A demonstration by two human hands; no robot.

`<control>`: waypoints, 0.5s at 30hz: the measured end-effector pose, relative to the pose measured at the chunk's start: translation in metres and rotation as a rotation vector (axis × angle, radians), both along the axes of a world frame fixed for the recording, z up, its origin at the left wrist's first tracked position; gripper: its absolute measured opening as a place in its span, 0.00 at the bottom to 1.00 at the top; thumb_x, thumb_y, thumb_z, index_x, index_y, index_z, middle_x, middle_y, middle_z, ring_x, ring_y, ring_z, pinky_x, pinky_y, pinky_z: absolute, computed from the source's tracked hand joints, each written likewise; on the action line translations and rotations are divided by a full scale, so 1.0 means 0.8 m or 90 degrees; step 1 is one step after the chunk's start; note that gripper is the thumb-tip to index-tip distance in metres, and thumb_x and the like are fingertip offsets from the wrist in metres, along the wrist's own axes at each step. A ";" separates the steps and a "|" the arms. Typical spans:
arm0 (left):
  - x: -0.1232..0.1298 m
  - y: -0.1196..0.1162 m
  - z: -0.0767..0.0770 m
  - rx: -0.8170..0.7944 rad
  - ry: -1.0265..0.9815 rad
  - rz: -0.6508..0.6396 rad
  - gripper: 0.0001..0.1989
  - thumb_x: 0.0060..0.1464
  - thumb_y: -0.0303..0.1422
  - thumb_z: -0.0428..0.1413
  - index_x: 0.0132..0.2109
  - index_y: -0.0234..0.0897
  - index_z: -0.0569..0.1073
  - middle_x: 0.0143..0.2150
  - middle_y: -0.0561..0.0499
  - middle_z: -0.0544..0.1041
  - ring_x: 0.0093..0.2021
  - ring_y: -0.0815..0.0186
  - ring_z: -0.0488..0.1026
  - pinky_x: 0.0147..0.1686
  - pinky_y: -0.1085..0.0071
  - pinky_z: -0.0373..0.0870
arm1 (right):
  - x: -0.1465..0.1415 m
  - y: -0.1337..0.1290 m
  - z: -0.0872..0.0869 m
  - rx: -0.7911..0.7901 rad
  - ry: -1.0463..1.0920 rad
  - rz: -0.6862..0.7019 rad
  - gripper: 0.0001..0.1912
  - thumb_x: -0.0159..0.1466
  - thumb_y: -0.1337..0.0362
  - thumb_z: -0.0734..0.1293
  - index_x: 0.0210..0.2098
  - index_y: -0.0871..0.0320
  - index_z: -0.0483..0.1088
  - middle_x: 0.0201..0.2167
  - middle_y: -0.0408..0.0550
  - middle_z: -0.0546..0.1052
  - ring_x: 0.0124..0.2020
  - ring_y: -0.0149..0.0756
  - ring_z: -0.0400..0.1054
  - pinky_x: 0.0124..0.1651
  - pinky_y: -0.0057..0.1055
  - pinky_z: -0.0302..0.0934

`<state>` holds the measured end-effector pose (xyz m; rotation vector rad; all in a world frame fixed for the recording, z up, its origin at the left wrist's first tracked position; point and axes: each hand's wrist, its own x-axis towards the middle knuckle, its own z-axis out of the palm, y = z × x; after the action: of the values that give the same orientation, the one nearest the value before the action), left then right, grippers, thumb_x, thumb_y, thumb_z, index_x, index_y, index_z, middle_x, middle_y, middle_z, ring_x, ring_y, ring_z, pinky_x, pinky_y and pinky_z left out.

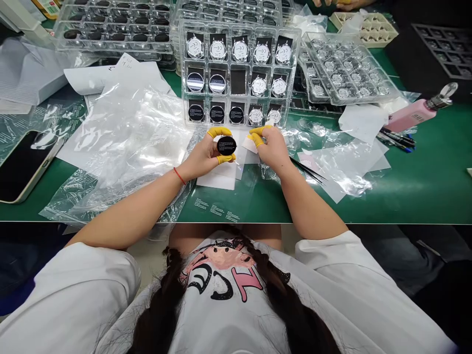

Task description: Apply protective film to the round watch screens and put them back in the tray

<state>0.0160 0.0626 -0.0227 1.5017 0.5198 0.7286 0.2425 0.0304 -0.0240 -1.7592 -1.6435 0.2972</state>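
A white T-shirt [217,314] shows a large pink Z [248,284] beside curved black letters; the small white lines on the black disc [226,145] and the print on the plastic bag [216,210] are too small to read

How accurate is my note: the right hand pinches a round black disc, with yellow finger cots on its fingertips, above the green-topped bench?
Not the right hand: the left hand pinches the round black disc, as the head view shows, with yellow finger cots on its fingertips, above the green-topped bench.
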 end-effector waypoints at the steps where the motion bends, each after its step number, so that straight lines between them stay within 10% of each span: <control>1: 0.000 0.000 0.000 -0.004 0.002 0.002 0.32 0.45 0.35 0.68 0.52 0.41 0.59 0.33 0.57 0.75 0.38 0.62 0.82 0.45 0.60 0.79 | 0.000 0.001 0.000 -0.009 0.017 0.002 0.10 0.66 0.60 0.64 0.37 0.57 0.75 0.40 0.52 0.77 0.46 0.44 0.68 0.52 0.49 0.65; 9: -0.004 -0.003 -0.005 0.007 0.021 -0.003 0.35 0.49 0.35 0.66 0.58 0.41 0.57 0.37 0.51 0.80 0.38 0.62 0.82 0.44 0.61 0.79 | -0.061 -0.013 0.022 -0.012 0.237 0.246 0.25 0.66 0.44 0.62 0.53 0.54 0.69 0.37 0.46 0.75 0.40 0.35 0.70 0.48 0.39 0.69; 15: -0.005 -0.007 0.008 0.009 0.030 0.047 0.39 0.56 0.31 0.58 0.67 0.34 0.45 0.29 0.55 0.78 0.34 0.64 0.81 0.44 0.60 0.77 | -0.027 0.105 0.042 0.096 0.128 0.087 0.14 0.68 0.54 0.64 0.48 0.55 0.66 0.40 0.46 0.73 0.38 0.33 0.68 0.47 0.38 0.67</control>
<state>0.0117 0.0572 -0.0167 1.5218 0.6096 0.7580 0.2208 0.1143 0.0097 -1.4588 -1.5991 0.3895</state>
